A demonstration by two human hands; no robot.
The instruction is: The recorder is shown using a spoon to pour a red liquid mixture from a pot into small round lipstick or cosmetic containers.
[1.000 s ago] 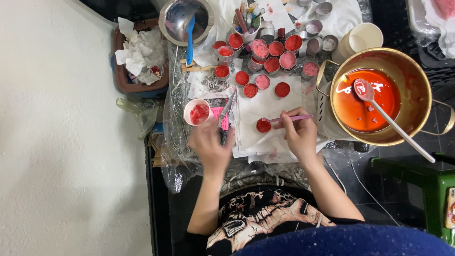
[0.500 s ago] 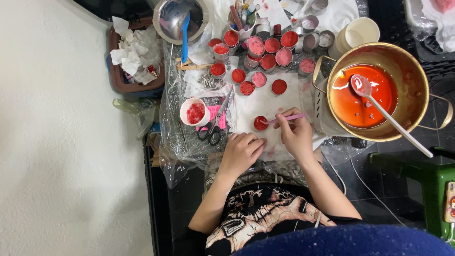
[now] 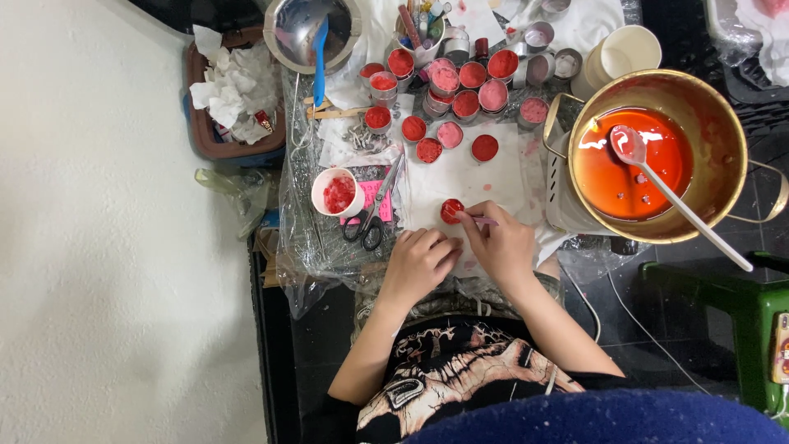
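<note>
Small red-filled tin [image 3: 451, 211] just up-left of our right hand [image 3: 503, 247], on the white sheet [image 3: 493, 177].

Our right hand pinches a thin pink stick [image 3: 483, 219], long axis near-horizontal, tip at the tin's rim. Left hand [image 3: 421, 261] rests loosely curled and holds nothing, just below the tin; right is nearer.

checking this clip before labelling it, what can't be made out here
Head view only.
- Thin pink stick: mostly hidden inside the right hand.
- Small round red-filled cup: too small to tell what the stick does to it.
- Left hand: palm down, underside hidden.
- Green stool: cut off by the right edge.
</note>
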